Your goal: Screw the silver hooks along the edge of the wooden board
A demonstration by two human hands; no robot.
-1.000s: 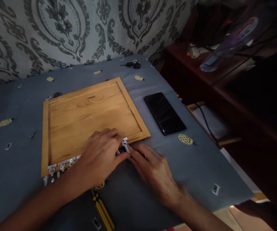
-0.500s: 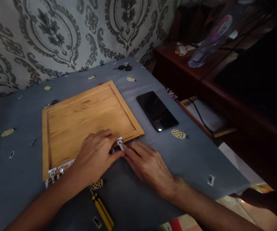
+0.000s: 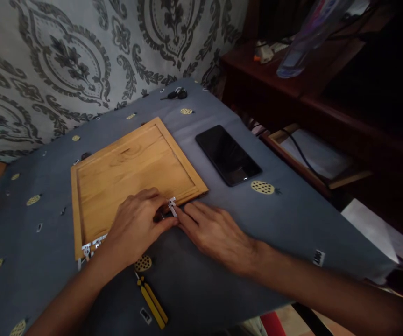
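Note:
A framed wooden panel [image 3: 127, 175], like a small cabinet door, lies flat on the cloth-covered table. At its near edge, my left hand [image 3: 140, 224] pinches a small silver metal hinge [image 3: 172, 206] between thumb and fingers. My right hand [image 3: 215, 233] meets it from the right, fingertips closed against the same hinge. Part of the piece is hidden by my fingers. More metal hinges [image 3: 91, 247] lie along the panel's near left corner, partly covered by my left forearm. Below my left wrist rests a yellow-handled screwdriver [image 3: 150, 301], touched by neither hand.
A black phone [image 3: 227, 154] lies right of the panel, and keys [image 3: 176, 94] lie near the wall. On the dark red desk [image 3: 313, 100] at the right stands a clear plastic bottle [image 3: 294, 58]. Below it is an open drawer [image 3: 316, 154] with a cable.
The camera view has shifted and tilted slightly. Both hands stay on the hinge at the panel's near edge, with little visible movement.

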